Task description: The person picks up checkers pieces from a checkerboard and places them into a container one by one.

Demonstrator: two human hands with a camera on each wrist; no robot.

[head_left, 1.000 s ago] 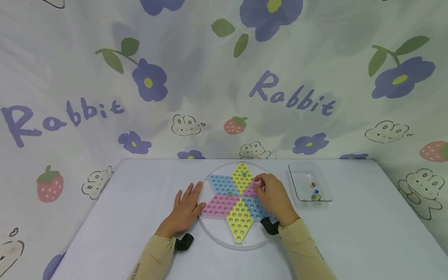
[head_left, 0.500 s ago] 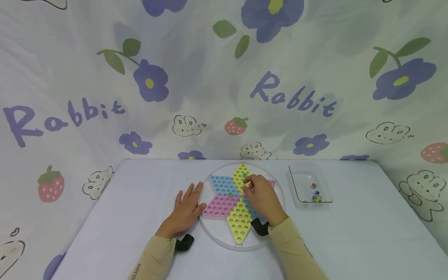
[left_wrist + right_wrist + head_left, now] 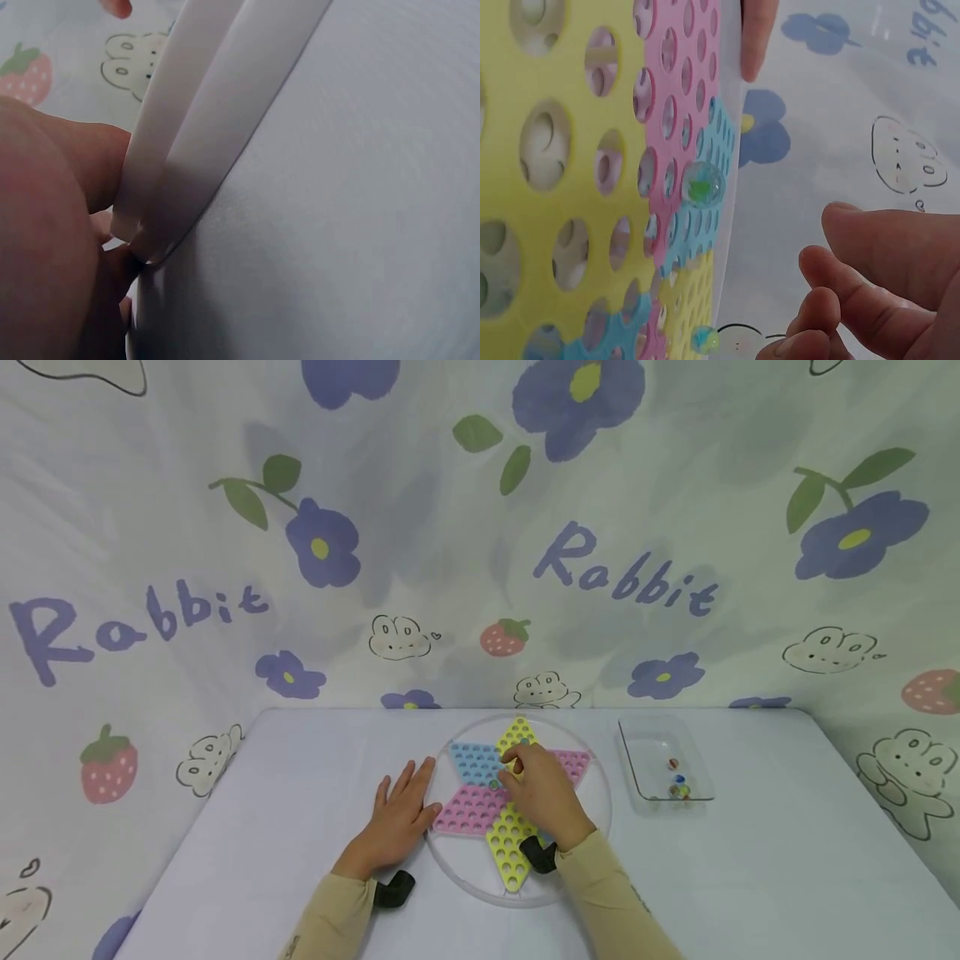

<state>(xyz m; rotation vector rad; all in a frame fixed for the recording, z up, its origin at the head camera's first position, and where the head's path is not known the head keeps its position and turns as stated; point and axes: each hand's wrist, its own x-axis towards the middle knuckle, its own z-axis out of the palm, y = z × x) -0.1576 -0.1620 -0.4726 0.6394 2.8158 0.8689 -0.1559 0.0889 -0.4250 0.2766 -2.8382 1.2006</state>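
Observation:
A round Chinese checkers board [image 3: 467, 810] with a pink, blue and yellow star of holes lies on the table. A clear marble with green inside [image 3: 703, 185] sits near the star's middle; a bluish marble [image 3: 705, 340] sits in the far yellow point. My right hand [image 3: 547, 789] hovers over the board beside the middle marble, fingers bent, thumb and index apart. In the right wrist view nothing shows between those tips. My left hand [image 3: 397, 818] lies with fingers spread left of the board, thumb at its rim [image 3: 195, 97].
A clear plastic tray [image 3: 628, 764] stands right of the board with several marbles [image 3: 679, 789] toward its near end. Behind the white-covered table [image 3: 787, 860] hangs a printed cloth [image 3: 450, 543] with flowers, rabbits and strawberries.
My right hand has moved left over the board, from the right pink point toward the middle marble. The left hand stays in place. The head view has tilted slightly.

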